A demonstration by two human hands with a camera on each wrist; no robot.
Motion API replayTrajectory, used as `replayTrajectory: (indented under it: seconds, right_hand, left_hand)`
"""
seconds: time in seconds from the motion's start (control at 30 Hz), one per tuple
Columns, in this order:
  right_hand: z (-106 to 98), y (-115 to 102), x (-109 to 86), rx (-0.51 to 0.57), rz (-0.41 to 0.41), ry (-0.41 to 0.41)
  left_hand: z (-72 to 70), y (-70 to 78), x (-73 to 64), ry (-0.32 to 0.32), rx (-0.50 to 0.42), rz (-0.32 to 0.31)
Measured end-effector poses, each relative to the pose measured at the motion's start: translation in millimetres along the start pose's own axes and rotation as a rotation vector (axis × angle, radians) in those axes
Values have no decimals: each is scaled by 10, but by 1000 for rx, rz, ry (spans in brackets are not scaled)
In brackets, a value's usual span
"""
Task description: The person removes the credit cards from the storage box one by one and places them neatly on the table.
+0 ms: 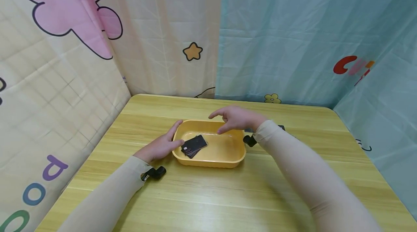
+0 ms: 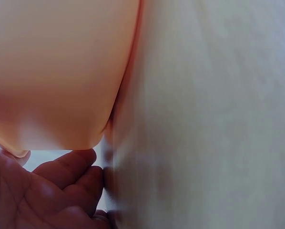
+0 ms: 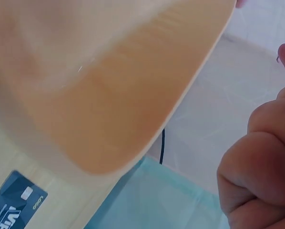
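Observation:
A yellow plastic basin (image 1: 224, 150) stands on the table. Inside it, toward the left, lie a few overlapping black cards, the top card (image 1: 194, 144) printed with "VIP". My left hand (image 1: 160, 146) holds the basin's left end, thumb over the rim and the other fingers along the outer wall (image 2: 61, 114). Over the basin's right back part hovers my right hand (image 1: 239, 117), thumb and index finger spread apart with nothing between them. A dark blue card (image 3: 18, 202) lies on the table right of the basin, mostly hidden behind my right wrist in the head view.
The wooden table (image 1: 208, 195) reaches back to printed curtains (image 1: 169, 36) behind and at both sides. A black wrist camera (image 1: 158, 172) sits below my left wrist, and another camera (image 1: 249, 140) is beside the basin's right end.

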State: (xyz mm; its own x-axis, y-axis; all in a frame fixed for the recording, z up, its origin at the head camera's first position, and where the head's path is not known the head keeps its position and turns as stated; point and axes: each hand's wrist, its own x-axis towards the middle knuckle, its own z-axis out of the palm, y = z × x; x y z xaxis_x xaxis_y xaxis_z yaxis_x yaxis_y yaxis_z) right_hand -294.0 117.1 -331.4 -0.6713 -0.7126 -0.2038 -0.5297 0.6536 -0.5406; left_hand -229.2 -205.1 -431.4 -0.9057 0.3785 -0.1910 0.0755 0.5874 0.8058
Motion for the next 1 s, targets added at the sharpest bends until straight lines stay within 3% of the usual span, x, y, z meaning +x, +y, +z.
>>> replayTrajectory:
  seconds: [0.4,1.0]
  right_hand:
    - [126,-67,212,-53,-17,-28]
    - [312,-76,400,-30,-19,-71]
  left_hand:
    - [0,25,-12,0,0,-9]
    - [-4,17,-3,-5,4,-20]
